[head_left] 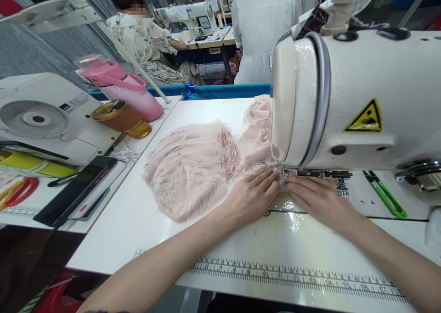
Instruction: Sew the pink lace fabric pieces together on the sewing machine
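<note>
Pink lace (pixel 189 175) at a sewing machine (pixel 358 83)

It lies bunched on the table (pixel 113 244), edge under the left hand (pixel 253 196); right hand (pixel 319 200) opposite (whether either pinches, I cannot tell). Seemingly aligning for stitching; feeding calls for even guiding.
</note>
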The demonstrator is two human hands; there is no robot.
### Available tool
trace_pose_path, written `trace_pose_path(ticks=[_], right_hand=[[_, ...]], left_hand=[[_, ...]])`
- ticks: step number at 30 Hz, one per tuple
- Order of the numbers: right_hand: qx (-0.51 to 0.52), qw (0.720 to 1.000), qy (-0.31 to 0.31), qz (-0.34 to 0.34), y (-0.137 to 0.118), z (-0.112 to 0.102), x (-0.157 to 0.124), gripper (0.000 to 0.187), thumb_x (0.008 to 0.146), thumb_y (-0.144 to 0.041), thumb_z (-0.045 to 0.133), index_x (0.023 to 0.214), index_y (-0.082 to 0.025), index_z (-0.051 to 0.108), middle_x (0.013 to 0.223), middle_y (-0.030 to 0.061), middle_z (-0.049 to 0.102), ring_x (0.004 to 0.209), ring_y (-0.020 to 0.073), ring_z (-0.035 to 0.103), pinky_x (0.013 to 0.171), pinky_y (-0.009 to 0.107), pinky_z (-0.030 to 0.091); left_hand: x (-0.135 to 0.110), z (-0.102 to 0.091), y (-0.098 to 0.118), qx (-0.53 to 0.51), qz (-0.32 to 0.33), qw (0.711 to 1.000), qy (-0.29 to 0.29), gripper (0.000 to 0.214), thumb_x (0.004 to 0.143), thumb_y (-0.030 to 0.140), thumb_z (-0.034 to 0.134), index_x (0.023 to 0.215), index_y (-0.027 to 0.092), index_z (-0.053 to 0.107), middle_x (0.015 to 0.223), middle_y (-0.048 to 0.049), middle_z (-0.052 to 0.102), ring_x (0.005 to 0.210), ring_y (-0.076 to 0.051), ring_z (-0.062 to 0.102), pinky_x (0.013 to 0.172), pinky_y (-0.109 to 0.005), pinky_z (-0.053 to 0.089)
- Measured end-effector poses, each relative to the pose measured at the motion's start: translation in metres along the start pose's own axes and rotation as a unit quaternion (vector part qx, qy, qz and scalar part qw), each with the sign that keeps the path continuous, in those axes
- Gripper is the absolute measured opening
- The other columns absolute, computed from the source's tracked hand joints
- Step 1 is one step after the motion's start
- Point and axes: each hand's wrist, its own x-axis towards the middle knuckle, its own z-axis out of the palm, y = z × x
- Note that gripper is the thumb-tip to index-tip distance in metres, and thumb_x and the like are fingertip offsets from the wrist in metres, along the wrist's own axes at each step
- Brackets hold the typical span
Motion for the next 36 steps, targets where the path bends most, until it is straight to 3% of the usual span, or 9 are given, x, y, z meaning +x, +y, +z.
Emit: trace_pose_path(ticks=[5, 11, 15, 19, 24, 27, 29, 32, 36], right_hand=[[0.110, 0.994, -0.011, 0.019, 0.000, -0.002, 0.004, 0.008, 0.089, -0.018, 0.050, 0.084, -0.021, 0.055, 0.082, 0.0000, 0.066, 0.076, 0.0119, 0.060, 0.068, 0.024, 0.045], [0.175, 0.985, 0.004, 0.000, -0.006, -0.014, 0.005, 0.008, 0.087, -0.013, 0.051, 0.089, -0.021, 0.052, 0.073, -0.0035, 0.060, 0.075, 0.0121, 0.057, 0.089, 0.035, 0.044], [0.179, 0.983, 0.016, -0.042, -0.010, -0.019, 0.007, 0.009, 0.086, -0.019, 0.059, 0.094, -0.022, 0.057, 0.074, -0.0039, 0.062, 0.076, 0.0120, 0.058, 0.098, 0.037, 0.042], [0.172, 0.982, 0.035, -0.068, -0.013, -0.021, 0.008, 0.010, 0.085, -0.014, 0.062, 0.087, -0.023, 0.059, 0.077, -0.0042, 0.065, 0.076, 0.0110, 0.059, 0.098, 0.036, 0.044], [0.144, 0.985, 0.064, -0.066, -0.016, -0.021, 0.008, 0.012, 0.083, -0.015, 0.065, 0.092, -0.020, 0.059, 0.091, 0.0029, 0.068, 0.094, 0.0175, 0.061, 0.090, 0.037, 0.049], [0.147, 0.983, 0.060, -0.089, -0.018, -0.022, 0.009, 0.015, 0.082, -0.006, 0.062, 0.088, -0.020, 0.061, 0.088, 0.0008, 0.069, 0.092, 0.0149, 0.062, 0.094, 0.036, 0.048], [0.159, 0.981, 0.053, -0.102, -0.019, -0.022, 0.010, 0.016, 0.082, -0.005, 0.061, 0.090, -0.019, 0.062, 0.085, -0.0005, 0.070, 0.090, 0.0139, 0.063, 0.095, 0.035, 0.049], [0.167, 0.980, 0.038, -0.104, -0.019, -0.020, 0.008, 0.017, 0.081, -0.006, 0.063, 0.094, -0.017, 0.063, 0.085, -0.0014, 0.070, 0.088, 0.0131, 0.063, 0.090, 0.033, 0.051], [0.162, 0.982, 0.030, -0.092, -0.017, -0.017, 0.004, 0.020, 0.080, -0.003, 0.062, 0.095, -0.016, 0.062, 0.089, -0.0014, 0.070, 0.087, 0.0126, 0.063, 0.084, 0.029, 0.053]], left_hand=[[0.001, -0.008, -0.002, -0.031, -0.071, 0.997, 0.012, 0.022, 0.090, 0.036, 0.051, 0.090, 0.016, 0.059, 0.086, -0.0047, 0.068, 0.083, -0.019, 0.062, 0.080, -0.036, 0.048], [0.001, -0.012, -0.005, -0.011, 0.060, 0.995, 0.075, 0.023, 0.092, 0.023, 0.047, 0.070, 0.019, 0.052, 0.064, 0.0042, 0.058, 0.063, -0.011, 0.050, 0.081, -0.031, 0.042], [0.002, -0.013, -0.004, 0.021, 0.085, 0.990, 0.111, 0.026, 0.093, 0.026, 0.050, 0.068, 0.020, 0.052, 0.061, 0.0052, 0.056, 0.061, -0.010, 0.047, 0.077, -0.029, 0.041], [0.003, -0.014, -0.002, 0.039, 0.112, 0.985, 0.127, 0.027, 0.090, 0.024, 0.056, 0.064, 0.019, 0.051, 0.059, 0.0057, 0.053, 0.060, -0.010, 0.046, 0.075, -0.029, 0.042], [0.002, -0.016, 0.000, 0.046, 0.137, 0.978, 0.150, 0.024, 0.088, 0.015, 0.057, 0.065, 0.019, 0.050, 0.058, 0.0069, 0.052, 0.058, -0.010, 0.044, 0.066, -0.027, 0.042], [0.000, -0.014, 0.000, 0.032, 0.136, 0.983, 0.117, 0.019, 0.089, 0.018, 0.055, 0.071, 0.019, 0.053, 0.067, 0.0052, 0.060, 0.067, -0.012, 0.052, 0.070, -0.027, 0.045], [-0.002, -0.013, -0.003, -0.006, 0.110, 0.992, 0.059, 0.009, 0.090, 0.022, 0.052, 0.089, 0.018, 0.060, 0.093, -0.0011, 0.068, 0.092, -0.016, 0.059, 0.086, -0.029, 0.047], [-0.004, -0.010, -0.008, -0.068, 0.062, 0.995, -0.046, 0.050, 0.088, 0.033, 0.048, 0.129, 0.004, 0.048, 0.135, -0.0152, 0.053, 0.130, -0.025, 0.044, 0.107, -0.036, 0.038], [-0.006, -0.007, -0.011, -0.082, 0.031, 0.989, -0.122, 0.066, 0.088, 0.039, 0.044, 0.142, 0.003, 0.035, 0.147, -0.0171, 0.039, 0.139, -0.027, 0.033, 0.112, -0.040, 0.032]])
